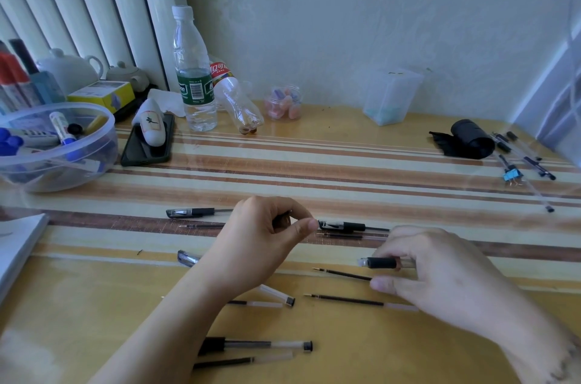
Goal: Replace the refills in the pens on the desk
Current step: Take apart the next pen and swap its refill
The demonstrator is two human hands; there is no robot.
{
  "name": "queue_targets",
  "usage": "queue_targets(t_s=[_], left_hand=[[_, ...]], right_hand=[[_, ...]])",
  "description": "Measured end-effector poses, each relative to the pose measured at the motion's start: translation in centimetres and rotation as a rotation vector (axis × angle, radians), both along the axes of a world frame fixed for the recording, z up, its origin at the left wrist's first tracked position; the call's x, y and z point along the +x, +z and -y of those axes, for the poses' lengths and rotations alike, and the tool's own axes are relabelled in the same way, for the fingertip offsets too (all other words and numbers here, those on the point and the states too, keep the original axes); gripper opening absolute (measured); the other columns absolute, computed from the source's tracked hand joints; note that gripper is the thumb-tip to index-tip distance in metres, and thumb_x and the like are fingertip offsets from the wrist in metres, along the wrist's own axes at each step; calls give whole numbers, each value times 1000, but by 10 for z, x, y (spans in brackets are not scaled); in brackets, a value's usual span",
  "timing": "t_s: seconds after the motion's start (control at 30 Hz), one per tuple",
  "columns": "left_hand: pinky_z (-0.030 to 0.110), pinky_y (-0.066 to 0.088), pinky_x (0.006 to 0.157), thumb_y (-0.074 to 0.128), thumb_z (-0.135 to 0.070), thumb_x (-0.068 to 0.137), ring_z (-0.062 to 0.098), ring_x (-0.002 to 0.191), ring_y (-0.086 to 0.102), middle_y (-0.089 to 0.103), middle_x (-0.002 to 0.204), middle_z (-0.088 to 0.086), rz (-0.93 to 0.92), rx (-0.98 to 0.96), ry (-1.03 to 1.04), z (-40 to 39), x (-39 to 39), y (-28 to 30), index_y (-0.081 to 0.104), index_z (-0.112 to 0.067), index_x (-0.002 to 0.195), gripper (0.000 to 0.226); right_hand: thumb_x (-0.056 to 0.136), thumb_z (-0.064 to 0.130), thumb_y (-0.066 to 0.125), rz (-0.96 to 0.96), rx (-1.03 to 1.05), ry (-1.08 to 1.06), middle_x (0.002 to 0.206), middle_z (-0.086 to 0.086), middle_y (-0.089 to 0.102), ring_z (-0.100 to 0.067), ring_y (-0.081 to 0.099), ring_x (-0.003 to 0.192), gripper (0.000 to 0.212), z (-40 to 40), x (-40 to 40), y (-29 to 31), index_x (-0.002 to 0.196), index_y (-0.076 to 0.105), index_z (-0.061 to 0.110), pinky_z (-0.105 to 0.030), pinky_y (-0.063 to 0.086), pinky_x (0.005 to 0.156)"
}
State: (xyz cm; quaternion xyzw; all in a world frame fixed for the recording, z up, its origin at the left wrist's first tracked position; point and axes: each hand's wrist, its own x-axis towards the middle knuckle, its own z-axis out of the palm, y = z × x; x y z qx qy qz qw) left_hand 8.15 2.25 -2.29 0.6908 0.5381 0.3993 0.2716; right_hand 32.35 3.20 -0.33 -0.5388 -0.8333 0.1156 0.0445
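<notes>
**Hands over the pen parts, mid-desk**

We noted the left hand point(267, 242) raised just above the striped desk point(345, 163), thumb and forefinger pinched on something small and dark; what it was we could not tell; the other fingers were curled in. The right hand point(440, 270) lay low at the right, fingers closed around a clear pen barrel point(382, 262) with a black grip, its open end pointing left; a bare refill point(342, 273) lay just below that barrel, its tip to the left, its far end under the thumb; a second refill point(352, 300) lay near it, closer to us.

A capped pen point(342, 225) lay just beyond the hands, another pen point(191, 212) to its left, and an uncapped pen point(254, 345) sat beside the left forearm near the front edge.

Open room: the broad middle band of the desk behind the hands was free of objects; the left rear held a clear bowl point(56, 144) of markers, a phone point(147, 144) and a water bottle point(193, 75); a black roll point(468, 139) and more pens point(528, 163) sat near the right edge.
</notes>
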Motion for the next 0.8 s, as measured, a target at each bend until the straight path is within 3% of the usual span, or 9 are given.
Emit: queue_targets(t_s=[0.13,0.3,0.37,0.47,0.53,0.57,0.8], left_hand=[[19,29,47,70,-38,82,7,45,32,38,48,-8,-15,-56,-31,1,0,0,72,-27,78,11],[20,34,51,74,-34,80,6,48,37,45,47,-11,-21,-141,-85,0,2,-2,75,-27,82,7],[20,32,50,74,-34,80,6,48,36,43,48,-10,-28,-142,-82,0,1,-2,75,-28,82,7],[19,31,49,74,-35,80,7,49,35,42,50,-10,-17,-134,-79,0,1,-1,75,-28,82,7],[18,30,48,73,-35,80,7,48,35,41,49,-10,-11,-125,-83,1,2,0,75,-29,82,7],[18,30,48,74,-35,80,7,48,34,40,49,-10,-6,-124,-86,1,3,0,75,-28,81,6],[15,30,47,74,-33,81,6,46,34,41,46,-10,-14,-113,-79,1,3,-1,75,-25,81,8]], right_hand=[[77,56,66,-5,3,8,95,30,58,6,55,87,23,1,-4,-2,96,66,42,-23,47,77],[89,50,54,35,66,38,98,32,54,2,52,84,18,4,-5,-5,101,61,39,-20,45,71],[90,49,53,11,93,6,90,32,56,3,52,80,16,2,-2,-2,103,59,41,-16,42,65],[90,45,55,-62,67,-41,60,39,53,13,50,63,6,1,-1,2,92,59,41,-16,33,48],[89,44,58,-92,57,-27,71,60,38,21,46,72,4,2,-4,3,87,59,40,-18,29,45],[88,44,59,-110,63,-18,77,61,37,20,47,75,5,2,-5,3,86,59,40,-18,28,46],[85,44,62,-194,114,-8,79,48,50,10,51,71,5,1,-3,-3,83,62,39,-17,31,46]])
